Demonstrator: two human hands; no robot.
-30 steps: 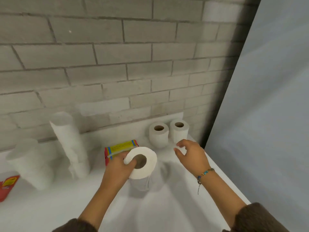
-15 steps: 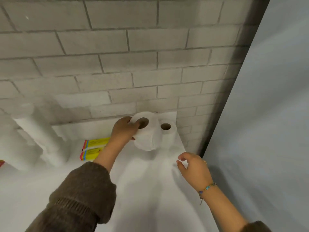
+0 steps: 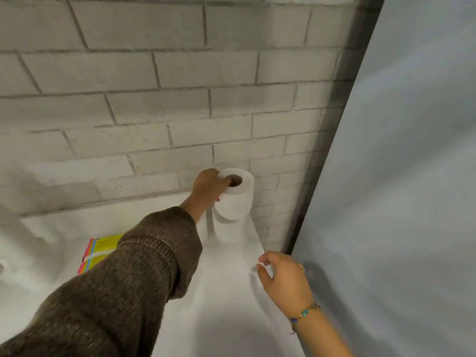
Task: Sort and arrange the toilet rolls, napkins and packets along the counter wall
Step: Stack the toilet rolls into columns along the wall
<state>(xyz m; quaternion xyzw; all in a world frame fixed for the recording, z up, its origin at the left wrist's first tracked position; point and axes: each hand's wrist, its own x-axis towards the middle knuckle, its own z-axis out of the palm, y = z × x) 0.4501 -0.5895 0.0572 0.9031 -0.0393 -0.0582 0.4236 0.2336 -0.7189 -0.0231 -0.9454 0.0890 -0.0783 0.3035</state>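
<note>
Toilet roll (image 3: 235, 194) in left hand (image 3: 210, 186), right hand (image 3: 284, 279) apart.

A storage or utility corner: white counter (image 3: 226, 292) against bare grey brick wall (image 3: 154, 99).

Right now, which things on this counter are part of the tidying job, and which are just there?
Part of the job:
- white toilet roll gripped by the left hand, set on top of another white roll by the brick wall
- yellow packet with pink and blue stripes

Just there:
- right hand, empty, hovering
- beaded bracelet
- grey side panel
</note>
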